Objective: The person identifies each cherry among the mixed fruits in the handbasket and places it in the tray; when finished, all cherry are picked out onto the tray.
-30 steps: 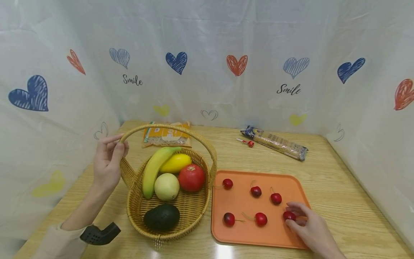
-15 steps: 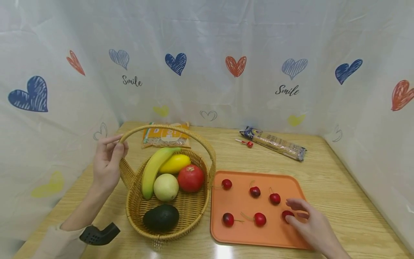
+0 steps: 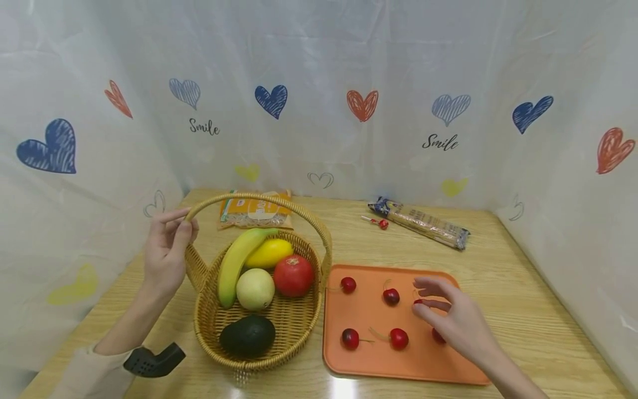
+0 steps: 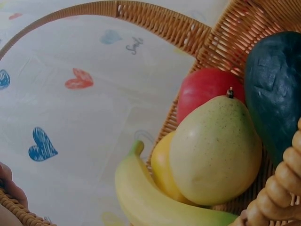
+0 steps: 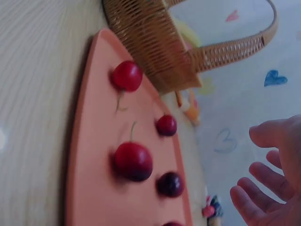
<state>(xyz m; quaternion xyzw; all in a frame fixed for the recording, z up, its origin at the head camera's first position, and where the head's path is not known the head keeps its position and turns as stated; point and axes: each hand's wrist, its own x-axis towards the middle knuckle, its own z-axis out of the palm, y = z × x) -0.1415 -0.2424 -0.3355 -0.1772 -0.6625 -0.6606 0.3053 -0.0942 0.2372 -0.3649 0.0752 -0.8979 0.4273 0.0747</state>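
My left hand [image 3: 166, 255] grips the left side of the handle [image 3: 279, 200] of a wicker basket [image 3: 197, 318]. Inside lie a banana [image 3: 231, 277], a yellow fruit [image 3: 269, 253], a red pomegranate [image 3: 294, 275], a pale green pear [image 4: 214, 150] and a dark avocado [image 3: 247, 336]. To the basket's right is an orange tray [image 3: 369, 366] with several red cherries [image 3: 399, 338] spread over it. Above the tray's right part hovers my right hand [image 3: 461, 324], fingers parted and holding nothing. It mostly hides the back-right cherry and partly covers another cherry [image 3: 438, 335].
At the back left lies an orange-labelled packet [image 3: 256, 210], behind the basket handle. A red lollipop [image 3: 382, 224] and a long clear packet [image 3: 423, 223] lie at the back right. White curtains with hearts surround the wooden table [image 3: 518, 310] at the back and sides.
My right hand has let go of the front-right cherry, lifted, and moved back and left over the tray. The cherry stays on the tray. My left hand keeps its hold on the handle.
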